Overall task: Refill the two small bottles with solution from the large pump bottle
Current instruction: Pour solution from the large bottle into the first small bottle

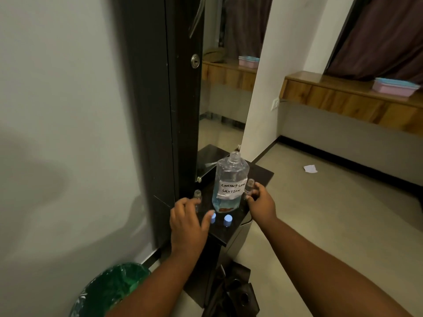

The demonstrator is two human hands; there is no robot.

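Observation:
The large clear bottle [231, 179], labelled "contact lens solution", stands on a small dark shelf [263, 173]. Its neck is open with no pump on it, and the bluish liquid fills most of it. My right hand [261, 201] grips a small clear uncapped bottle [250, 185] just right of the large one. A second small uncapped bottle [197, 193] stands to the left. My left hand [187, 221] is spread in front of it and hides its lower part. Two blue caps [228, 220] lie at the shelf's front, one [213, 218] by my left thumb.
A tall mirror [224, 88] in a dark frame rises behind the shelf. A green-lined bin [109, 291] sits on the floor at lower left, and dark objects [235, 291] lie under the shelf. A wooden ledge with a pink box [396, 88] runs along the right wall.

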